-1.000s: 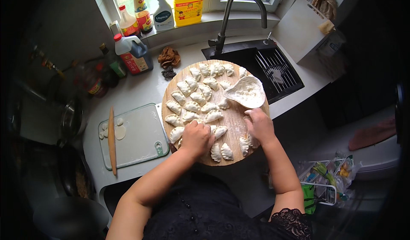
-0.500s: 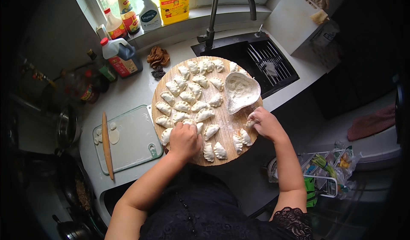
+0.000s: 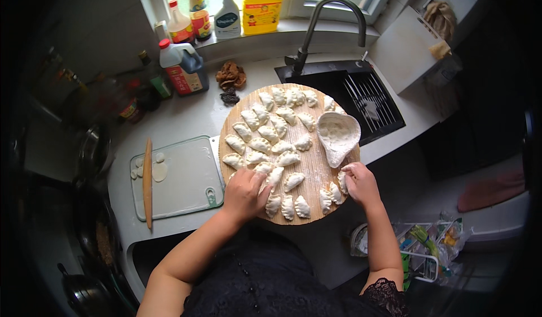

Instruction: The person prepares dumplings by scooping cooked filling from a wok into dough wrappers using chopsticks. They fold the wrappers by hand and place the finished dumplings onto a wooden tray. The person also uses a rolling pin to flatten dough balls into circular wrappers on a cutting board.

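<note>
A round wooden board carries many pleated dumplings in loose rows. My right hand is at the board's right edge, its fingers closed on a dumpling that stands beside two others. Over the lower left of the board, my left hand bends down among the dumplings, fingers curled; what lies under them is hidden. One dumpling is close by its fingertips. A white bowl of flour rests on the board's right side, just above my right hand.
On the left, a pale cutting board holds a rolling pin, a flat wrapper and small dough pieces. Beyond the board are a black sink and faucet. Bottles crowd the back left.
My right hand has brought its dumpling nearer, against the pair at the board's right edge. The left hand has shifted slightly left relative to the board. The whole view has shifted.
</note>
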The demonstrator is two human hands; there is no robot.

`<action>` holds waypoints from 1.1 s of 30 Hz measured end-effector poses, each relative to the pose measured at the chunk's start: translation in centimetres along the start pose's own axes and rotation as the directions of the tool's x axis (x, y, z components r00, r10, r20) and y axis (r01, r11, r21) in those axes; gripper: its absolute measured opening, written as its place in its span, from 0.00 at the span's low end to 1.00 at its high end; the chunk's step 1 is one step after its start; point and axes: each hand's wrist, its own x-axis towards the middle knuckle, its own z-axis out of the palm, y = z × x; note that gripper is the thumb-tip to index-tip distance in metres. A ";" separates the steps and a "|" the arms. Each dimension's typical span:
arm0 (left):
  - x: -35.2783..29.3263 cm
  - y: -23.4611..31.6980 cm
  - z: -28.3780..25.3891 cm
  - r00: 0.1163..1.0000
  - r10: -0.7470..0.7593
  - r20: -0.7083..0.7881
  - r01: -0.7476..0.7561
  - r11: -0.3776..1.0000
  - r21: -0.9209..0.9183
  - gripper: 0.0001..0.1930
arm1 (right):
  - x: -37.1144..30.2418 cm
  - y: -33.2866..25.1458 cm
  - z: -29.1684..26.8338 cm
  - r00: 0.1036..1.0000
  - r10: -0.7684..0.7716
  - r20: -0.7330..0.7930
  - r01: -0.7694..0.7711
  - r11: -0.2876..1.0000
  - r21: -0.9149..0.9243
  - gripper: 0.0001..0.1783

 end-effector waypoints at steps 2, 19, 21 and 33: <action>-1.1 -0.3 -1.7 0.998 -0.023 -0.051 0.020 0.998 -0.052 0.11 | 0.7 -3.0 0.1 0.997 0.078 -0.029 -0.076 0.994 0.084 0.05; -22.9 -8.9 -17.0 0.781 -0.524 -0.340 0.547 0.836 -0.033 0.09 | 4.7 -30.2 32.2 0.797 -0.160 0.583 -0.181 0.858 0.482 0.14; -25.4 -9.4 -18.3 0.756 -0.548 -0.357 0.572 0.819 -0.047 0.08 | 6.9 -30.7 38.6 0.846 -0.069 0.529 -0.201 0.878 0.435 0.13; -31.7 -11.9 -21.3 0.752 -0.617 -0.233 0.599 0.787 -0.150 0.07 | 9.0 -35.3 44.7 0.941 0.179 0.286 -0.197 0.980 0.035 0.21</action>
